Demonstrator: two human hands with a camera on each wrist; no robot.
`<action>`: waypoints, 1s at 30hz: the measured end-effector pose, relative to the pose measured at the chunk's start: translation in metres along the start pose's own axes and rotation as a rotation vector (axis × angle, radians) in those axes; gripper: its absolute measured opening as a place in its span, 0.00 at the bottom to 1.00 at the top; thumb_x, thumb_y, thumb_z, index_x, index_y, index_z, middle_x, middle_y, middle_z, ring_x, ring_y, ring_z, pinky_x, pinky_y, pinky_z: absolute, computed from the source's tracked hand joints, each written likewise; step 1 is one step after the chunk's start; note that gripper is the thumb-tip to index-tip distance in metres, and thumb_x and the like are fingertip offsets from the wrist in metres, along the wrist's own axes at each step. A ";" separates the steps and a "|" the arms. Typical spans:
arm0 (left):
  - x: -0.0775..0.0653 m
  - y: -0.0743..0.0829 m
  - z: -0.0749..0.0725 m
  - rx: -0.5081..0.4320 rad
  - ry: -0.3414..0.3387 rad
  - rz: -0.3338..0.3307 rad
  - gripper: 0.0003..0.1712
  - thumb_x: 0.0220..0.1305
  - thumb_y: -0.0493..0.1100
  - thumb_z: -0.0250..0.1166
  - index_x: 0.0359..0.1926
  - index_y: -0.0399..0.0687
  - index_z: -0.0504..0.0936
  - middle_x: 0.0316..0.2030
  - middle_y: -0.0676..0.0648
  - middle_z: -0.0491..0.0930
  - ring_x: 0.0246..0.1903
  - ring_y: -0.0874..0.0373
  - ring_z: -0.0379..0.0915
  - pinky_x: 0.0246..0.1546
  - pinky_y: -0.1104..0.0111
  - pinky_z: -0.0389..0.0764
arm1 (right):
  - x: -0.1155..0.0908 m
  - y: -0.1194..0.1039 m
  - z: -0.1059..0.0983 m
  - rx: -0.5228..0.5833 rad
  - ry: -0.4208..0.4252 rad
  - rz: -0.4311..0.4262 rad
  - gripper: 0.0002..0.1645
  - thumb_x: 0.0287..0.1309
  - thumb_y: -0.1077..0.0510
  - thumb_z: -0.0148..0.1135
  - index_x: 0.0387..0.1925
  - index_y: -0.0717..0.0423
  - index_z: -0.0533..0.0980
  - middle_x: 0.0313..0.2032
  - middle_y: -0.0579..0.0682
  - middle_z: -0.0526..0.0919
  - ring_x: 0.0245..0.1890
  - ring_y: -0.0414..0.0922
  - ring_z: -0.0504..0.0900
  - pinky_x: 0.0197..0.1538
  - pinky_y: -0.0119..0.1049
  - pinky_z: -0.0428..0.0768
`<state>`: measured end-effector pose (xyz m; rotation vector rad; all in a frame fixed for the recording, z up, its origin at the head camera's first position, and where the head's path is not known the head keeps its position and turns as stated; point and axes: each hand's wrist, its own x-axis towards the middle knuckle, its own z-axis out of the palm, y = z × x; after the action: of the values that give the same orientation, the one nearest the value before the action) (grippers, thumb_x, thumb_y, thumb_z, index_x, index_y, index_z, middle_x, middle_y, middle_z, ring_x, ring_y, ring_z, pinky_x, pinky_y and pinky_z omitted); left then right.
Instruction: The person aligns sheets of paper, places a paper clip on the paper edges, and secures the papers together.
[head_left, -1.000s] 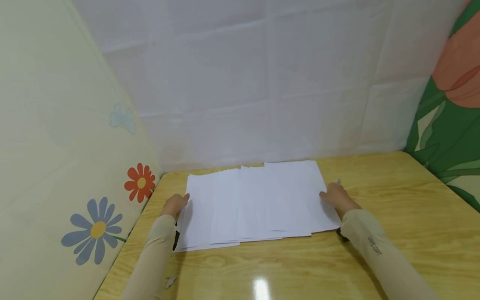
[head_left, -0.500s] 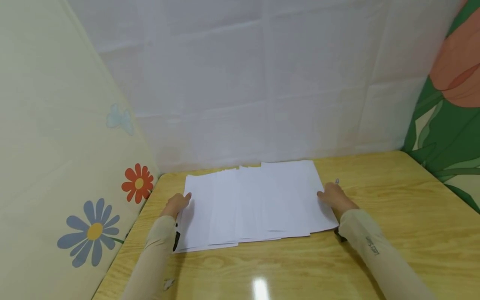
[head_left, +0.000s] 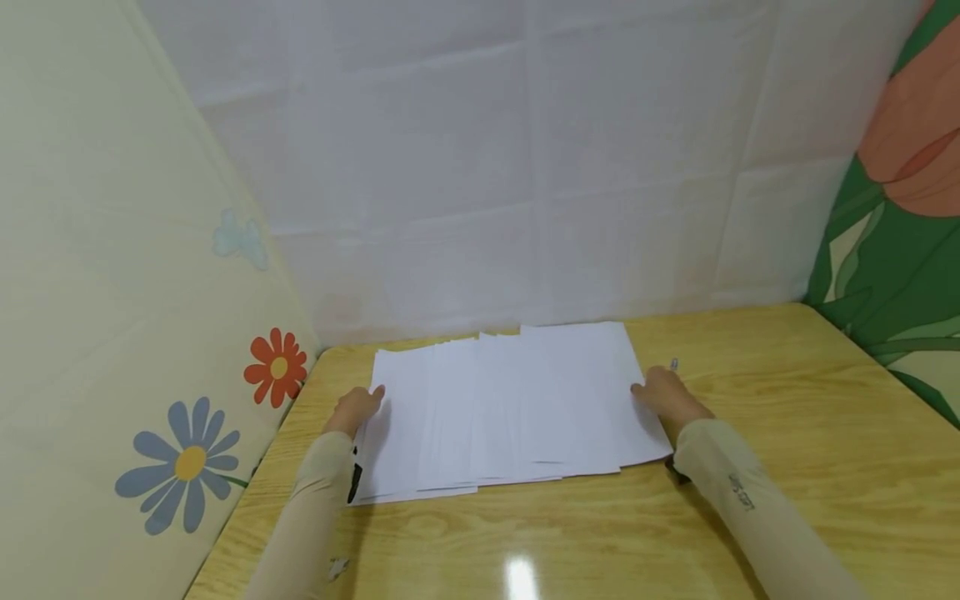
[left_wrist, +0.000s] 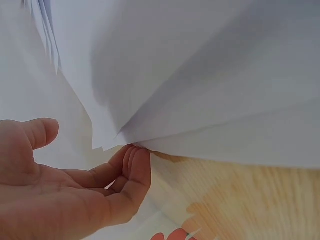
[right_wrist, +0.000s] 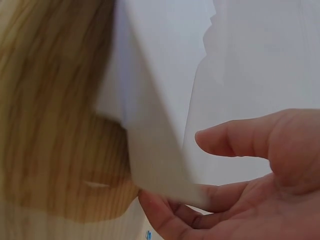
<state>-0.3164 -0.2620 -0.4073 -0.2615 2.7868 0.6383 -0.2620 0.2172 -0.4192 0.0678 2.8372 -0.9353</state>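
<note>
Several white sheets of paper [head_left: 570,392] lie overlapped in a fanned row on the wooden table. My left hand [head_left: 356,410] is at their left edge. In the left wrist view its bent fingertips [left_wrist: 136,155] touch the paper's edge, and the thumb stands apart. Opposite, my right hand [head_left: 670,395] is at the right edge of the sheets. The right wrist view shows its fingers [right_wrist: 167,215] under a raised paper corner [right_wrist: 160,165], with the thumb spread away above them. Neither hand pinches the paper.
Just beyond the right hand is a small, pale, shiny object [head_left: 674,364]. A white cloth backdrop [head_left: 450,183] stands behind the wood-grain table [head_left: 787,400]. A flower-printed panel [head_left: 150,333] borders the left side. A small worn patch [head_left: 338,568] marks the table near the left sleeve.
My right hand has shifted slightly left, along with the right end of the paper row. The left hand has edged slightly right, and the head view has moved a little.
</note>
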 end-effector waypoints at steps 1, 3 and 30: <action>0.000 0.001 0.000 -0.001 -0.001 0.008 0.37 0.75 0.52 0.38 0.61 0.16 0.60 0.62 0.21 0.59 0.63 0.26 0.53 0.63 0.42 0.57 | 0.000 0.000 0.000 0.000 0.000 -0.001 0.21 0.63 0.63 0.48 0.41 0.86 0.66 0.35 0.73 0.74 0.35 0.59 0.75 0.42 0.52 0.77; -0.001 0.003 0.001 0.001 -0.001 0.028 0.36 0.75 0.51 0.38 0.61 0.15 0.61 0.62 0.21 0.60 0.63 0.27 0.54 0.63 0.43 0.57 | 0.001 0.001 0.001 0.000 0.004 -0.004 0.20 0.63 0.63 0.48 0.39 0.84 0.67 0.33 0.70 0.74 0.33 0.58 0.75 0.40 0.50 0.77; 0.033 0.008 0.017 -0.020 -0.007 0.071 0.40 0.75 0.56 0.38 0.59 0.16 0.64 0.59 0.23 0.66 0.60 0.32 0.63 0.60 0.48 0.65 | -0.004 -0.011 0.004 0.036 -0.013 -0.014 0.15 0.64 0.63 0.47 0.32 0.77 0.69 0.26 0.60 0.71 0.27 0.51 0.70 0.33 0.42 0.75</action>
<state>-0.3457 -0.2513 -0.4282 -0.1648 2.7949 0.6822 -0.2589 0.2060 -0.4154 0.0464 2.8131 -0.9855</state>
